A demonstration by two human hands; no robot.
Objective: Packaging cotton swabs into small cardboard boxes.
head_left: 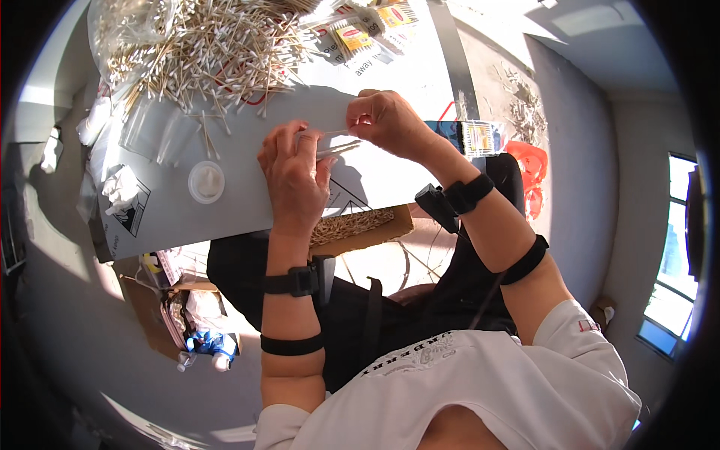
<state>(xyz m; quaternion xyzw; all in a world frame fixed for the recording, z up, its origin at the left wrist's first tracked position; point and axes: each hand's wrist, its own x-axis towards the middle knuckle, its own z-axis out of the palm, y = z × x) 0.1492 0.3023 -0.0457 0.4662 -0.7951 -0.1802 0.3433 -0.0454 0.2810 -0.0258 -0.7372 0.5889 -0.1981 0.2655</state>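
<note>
Over the grey tabletop (pixel 247 202), my left hand (pixel 294 176) curls its fingers around a few thin, pale sticks that look like cotton swabs (pixel 343 149); their ends point right. My right hand (pixel 386 124) is closed in a pinch just to the right and slightly farther away. A thin pale edge, perhaps clear film, spans the gap between both hands, too fine to make out. Beyond my left hand lies a large heap of loose cotton swabs (pixel 202 52). A small round white tub (pixel 206 182) stands left of that hand.
Yellow-labelled packs (pixel 352 37) lie at the far edge. Clear plastic sleeves (pixel 154 133) and crumpled white tissue (pixel 121 187) are on the left. A cardboard box of short sticks (pixel 352 230) sits below the table's near edge. Right of my right hand is a swab pack (pixel 478 139), near a red bag (pixel 531 172).
</note>
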